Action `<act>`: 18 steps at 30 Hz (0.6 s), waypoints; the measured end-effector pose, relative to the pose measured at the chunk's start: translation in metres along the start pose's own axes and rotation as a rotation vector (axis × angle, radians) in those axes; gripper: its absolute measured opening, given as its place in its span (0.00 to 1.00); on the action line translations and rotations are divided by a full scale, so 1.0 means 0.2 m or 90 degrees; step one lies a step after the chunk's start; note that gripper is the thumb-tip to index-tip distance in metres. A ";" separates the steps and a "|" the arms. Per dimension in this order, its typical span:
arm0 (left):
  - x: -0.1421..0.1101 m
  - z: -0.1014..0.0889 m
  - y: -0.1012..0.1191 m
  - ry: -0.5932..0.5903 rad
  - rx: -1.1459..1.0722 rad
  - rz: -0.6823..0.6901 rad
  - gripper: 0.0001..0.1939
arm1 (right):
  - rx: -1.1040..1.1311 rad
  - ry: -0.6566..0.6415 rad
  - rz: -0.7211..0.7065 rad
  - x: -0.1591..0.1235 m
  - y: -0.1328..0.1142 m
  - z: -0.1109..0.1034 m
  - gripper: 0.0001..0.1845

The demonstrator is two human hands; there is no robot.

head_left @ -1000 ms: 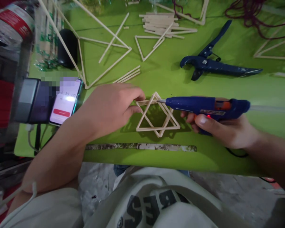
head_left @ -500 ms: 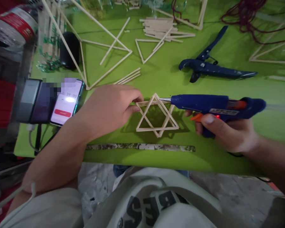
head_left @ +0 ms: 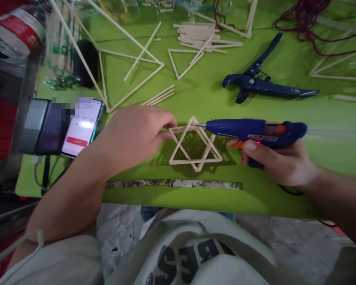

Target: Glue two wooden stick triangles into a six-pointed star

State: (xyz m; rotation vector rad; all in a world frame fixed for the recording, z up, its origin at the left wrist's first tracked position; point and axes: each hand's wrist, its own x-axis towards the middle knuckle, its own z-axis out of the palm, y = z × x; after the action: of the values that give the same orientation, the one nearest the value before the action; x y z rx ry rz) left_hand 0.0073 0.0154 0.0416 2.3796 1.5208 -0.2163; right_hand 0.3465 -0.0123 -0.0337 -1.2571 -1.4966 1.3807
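A six-pointed star frame of thin wooden sticks (head_left: 195,161) stands above the green table, made of overlapping triangles. My left hand (head_left: 142,126) pinches its upper left corner between thumb and fingers. Wrapped around the handle of a blue hot glue gun (head_left: 237,128) is my right hand (head_left: 279,158), with fingers at the orange trigger. The gun's metal nozzle lies at the star's upper edge, close to the top point; whether it touches the sticks I cannot tell. A small red light glows on the gun.
Beyond the star lie a dark blue cutter (head_left: 255,85), a stick pile (head_left: 195,35) and a large stick frame (head_left: 136,87). A phone (head_left: 81,126) and power bank (head_left: 35,126) sit left. A flat strip (head_left: 178,183) runs along the near edge. Dark red cord (head_left: 302,19) lies far right.
The glue gun in my right hand has moved left, its nozzle now further over the star's upper edge. My left hand keeps its pinch on the corner.
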 end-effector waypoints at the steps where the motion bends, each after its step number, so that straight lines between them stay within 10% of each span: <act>1: 0.00 0.00 0.00 0.005 -0.002 0.007 0.19 | 0.002 -0.006 0.007 0.01 0.00 0.00 0.26; 18: -0.02 0.02 0.02 0.021 -0.035 0.030 0.20 | -0.050 -0.098 -0.032 0.00 0.04 -0.02 0.25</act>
State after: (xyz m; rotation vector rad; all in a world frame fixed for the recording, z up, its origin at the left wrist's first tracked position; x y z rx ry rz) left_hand 0.0088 0.0103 0.0400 2.3839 1.4634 -0.1239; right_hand 0.3520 -0.0118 -0.0399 -1.1744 -1.6904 1.4257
